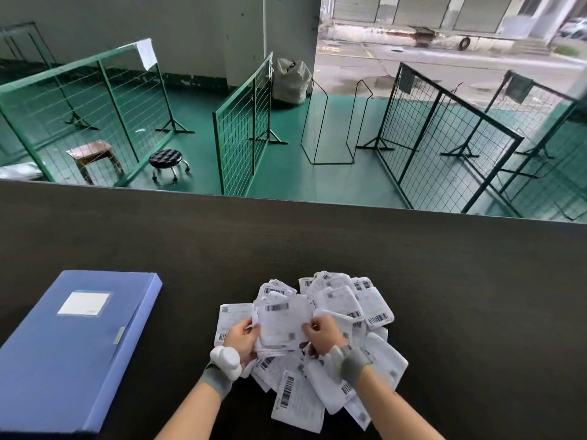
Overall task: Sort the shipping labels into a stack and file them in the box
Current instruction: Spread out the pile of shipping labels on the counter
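Landmark: blue file box (73, 347), lying flat on the dark table (476, 296), lid shut, clasp on its right edge.

Labels: loose heap of shipping labels (359, 308) just right of the box, apart from it, no contact. Sheets overlap at all angles, several curled or creased.

Grip: left hand (242, 340) and right hand (322, 336) both closed on a small bundle of labels (281, 325) held over the heap's near side, one hand pinching each side edge. Fingertips mostly tucked behind paper.

Handling (judgement): thin paper, v. light, floppy, prob. slick-faced; sheets will slide off each other and fan out if held by one corner. Best taken at opposite long edges, then tapped square on the table. Creased ones may resist lying flat. Tear risk low, scatter risk high.

Not visible / unclear:
- No. of sheets in bundle: can't tell.
- Print on labels: barcodes show, text illegible.
- Box contents and depth: hidden, lid closed.
- Box near-left corner and the forearms: cut off by frame.
- Lower layers of heap: buried under upper sheets and wrists.
- Wrist-worn white device (226, 360), left arm: purpose unknown.
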{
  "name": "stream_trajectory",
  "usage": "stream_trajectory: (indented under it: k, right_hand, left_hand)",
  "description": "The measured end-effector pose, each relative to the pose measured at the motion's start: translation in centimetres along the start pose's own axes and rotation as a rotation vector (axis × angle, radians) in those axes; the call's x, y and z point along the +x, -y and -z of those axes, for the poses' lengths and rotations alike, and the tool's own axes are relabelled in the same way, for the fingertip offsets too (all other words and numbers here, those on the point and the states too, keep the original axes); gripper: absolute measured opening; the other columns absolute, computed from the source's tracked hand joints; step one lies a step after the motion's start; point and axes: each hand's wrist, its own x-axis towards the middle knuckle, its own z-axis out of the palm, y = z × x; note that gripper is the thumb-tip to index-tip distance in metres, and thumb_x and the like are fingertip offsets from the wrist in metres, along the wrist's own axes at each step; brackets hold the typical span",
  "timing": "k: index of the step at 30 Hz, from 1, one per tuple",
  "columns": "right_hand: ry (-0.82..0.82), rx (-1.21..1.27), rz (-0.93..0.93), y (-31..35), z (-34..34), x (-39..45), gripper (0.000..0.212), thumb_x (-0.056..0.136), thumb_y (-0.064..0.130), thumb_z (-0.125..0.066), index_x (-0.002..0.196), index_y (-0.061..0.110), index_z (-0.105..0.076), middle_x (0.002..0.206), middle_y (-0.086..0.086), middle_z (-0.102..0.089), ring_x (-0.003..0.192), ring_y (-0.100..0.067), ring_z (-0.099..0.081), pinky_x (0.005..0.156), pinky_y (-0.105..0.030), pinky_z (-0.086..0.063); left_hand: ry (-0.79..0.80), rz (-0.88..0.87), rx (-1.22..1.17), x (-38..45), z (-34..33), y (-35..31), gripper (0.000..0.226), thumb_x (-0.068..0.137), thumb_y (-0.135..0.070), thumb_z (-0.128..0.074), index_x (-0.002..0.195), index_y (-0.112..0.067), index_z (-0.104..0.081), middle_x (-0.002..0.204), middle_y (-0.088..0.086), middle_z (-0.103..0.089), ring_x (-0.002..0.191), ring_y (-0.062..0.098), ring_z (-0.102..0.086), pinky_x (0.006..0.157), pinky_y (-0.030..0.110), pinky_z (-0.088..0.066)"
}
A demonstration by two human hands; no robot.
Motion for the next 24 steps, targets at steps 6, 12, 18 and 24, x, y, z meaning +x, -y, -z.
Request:
stream_trajectory:
  k: [6,12,18,24]
  right_hand:
    - [-0.111,-0.317,0.05,-0.7,0.8,1.1,0.032,0.092,0.04,-0.061,0.106,0.011,-0.064,0.1,-0.003,-0.066,0.085,-0.013,-0.062,0.084,-0.03,-0.055]
    - [-0.159,-0.772,-0.075,-4.4,4.9,2.8,0.07,0.072,0.042,-0.075,0.133,0.027,-0.042,0.134,-0.003,-0.04,0.126,-0.025,-0.036,0.108,-0.041,-0.037]
    - [-0.191,-0.735,-0.091,-4.6,6.0,3.9,0.04,0.076,0.032,-0.074,0.107,0.02,-0.052,0.115,-0.001,-0.047,0.115,-0.024,-0.044,0.1,-0.038,-0.041]
    - [-0.047,-0.077,-0.169,-2.9,8.6,3.2,0.025,0.084,0.003,-0.069,0.104,0.006,-0.055,0.098,-0.01,-0.063,0.08,-0.021,-0.067,0.059,-0.025,-0.057]
  left_hand:
    - [-0.061,-0.061,0.183,0.0,1.0,0.5,0.025,0.083,0.01,-0.056,0.1,-0.007,-0.064,0.089,0.007,-0.068,0.098,0.031,-0.066,0.091,0.042,-0.053]
    - [-0.077,-0.042,0.211,0.2,2.7,0.2,0.027,0.084,0.008,-0.058,0.108,-0.003,-0.064,0.091,0.005,-0.067,0.098,0.028,-0.065,0.091,0.039,-0.053]
    - [-0.09,-0.016,0.197,0.5,2.9,0.3,0.029,0.084,0.01,-0.056,0.108,-0.002,-0.064,0.1,0.013,-0.068,0.1,0.031,-0.065,0.091,0.04,-0.053]
    - [-0.069,0.01,0.193,0.8,2.6,0.6,0.032,0.083,0.01,-0.055,0.112,-0.002,-0.062,0.109,0.018,-0.068,0.104,0.033,-0.064,0.096,0.047,-0.051]
